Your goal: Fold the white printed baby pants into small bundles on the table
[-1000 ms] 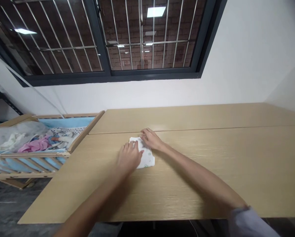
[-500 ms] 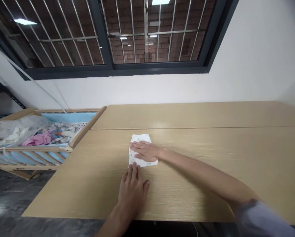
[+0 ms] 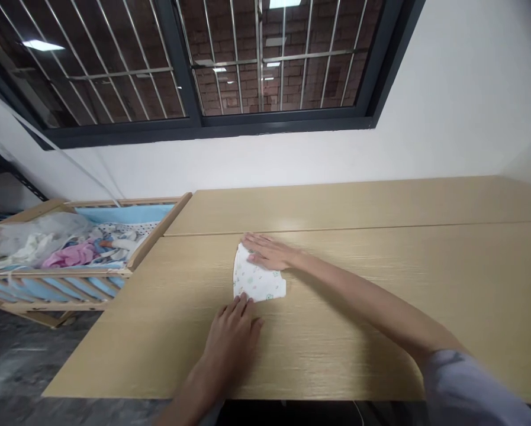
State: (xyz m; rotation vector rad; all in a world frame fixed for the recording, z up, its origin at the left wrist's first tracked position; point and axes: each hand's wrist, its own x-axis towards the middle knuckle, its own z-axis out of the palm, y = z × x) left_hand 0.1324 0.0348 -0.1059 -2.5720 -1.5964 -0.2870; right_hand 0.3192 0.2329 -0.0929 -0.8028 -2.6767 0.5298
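A small white cloth with a faint coloured print lies flat on the wooden table. Across its far edge rests my right hand, palm down with the fingers stretched out to the left. The fingertips of my left hand touch the cloth's near edge; the rest of that hand is over the bare wood, its fingers extended. Neither hand grips anything. Part of the cloth's far side is hidden under my right hand.
To the left stands a wooden crib with blue lining, holding a pink cloth, other crumpled fabrics and a translucent plastic bag. Behind the table is a white wall below a dark-framed window with metal bars.
My right hand has slid from the middle of the cloth to its far edge, uncovering more of the print. My left hand has shifted slightly, its fingertips still at the near edge.
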